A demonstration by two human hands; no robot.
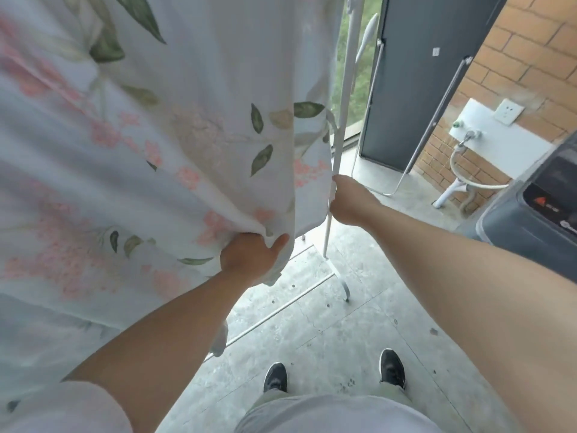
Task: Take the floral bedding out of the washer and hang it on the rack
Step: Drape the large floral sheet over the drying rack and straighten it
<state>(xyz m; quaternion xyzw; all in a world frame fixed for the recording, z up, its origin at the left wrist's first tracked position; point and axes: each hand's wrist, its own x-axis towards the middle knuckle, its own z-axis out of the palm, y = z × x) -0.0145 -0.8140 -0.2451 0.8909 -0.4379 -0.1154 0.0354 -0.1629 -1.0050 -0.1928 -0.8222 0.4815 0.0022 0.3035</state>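
The floral bedding (162,145), pale with pink blossoms and green leaves, hangs down from above and fills the left half of the view. My left hand (249,257) grips a bunched fold of its lower edge. Further right, my right hand (348,203) holds the bedding's right edge right beside the white upright pole of the rack (342,98); whether it also grips the pole I cannot tell. The rack's top bar is hidden by the cloth. The grey washer (537,214) stands at the right edge.
The rack's white base bars (299,295) lie on the concrete floor just ahead of my black shoes (392,367). A dark door panel (415,76), a brick wall with a tap and hose (468,142) stand at the back right.
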